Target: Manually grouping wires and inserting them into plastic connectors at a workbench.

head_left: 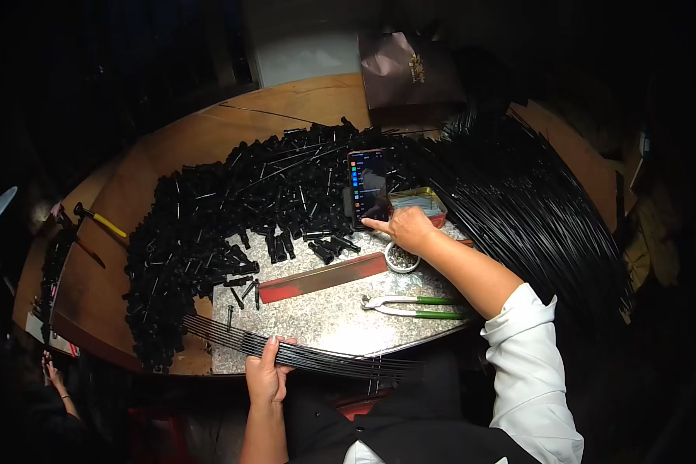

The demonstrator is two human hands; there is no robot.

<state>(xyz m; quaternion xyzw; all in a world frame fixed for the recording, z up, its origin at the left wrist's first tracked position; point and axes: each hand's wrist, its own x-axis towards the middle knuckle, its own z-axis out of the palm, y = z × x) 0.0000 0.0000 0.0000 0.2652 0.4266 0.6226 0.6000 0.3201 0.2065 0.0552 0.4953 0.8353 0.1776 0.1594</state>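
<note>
My left hand is closed around a flat bundle of thin black rods, held at the front edge of the stone slab. The bundle slants from the pile's near left end down to the right, above my lap. My right hand reaches out with its index finger stretched to the lower edge of an upright phone. A dark screen with a column of small coloured icons shows on it. Just under that hand sits a small round white dish, partly hidden by my wrist.
Black tubular plastic parts are heaped at left; long black rods fan out at right. On the slab lie a red-brown bar and green-handled pincers. A tin, yellow-handled hammer and dark bag surround them. Another person's hand shows lower left.
</note>
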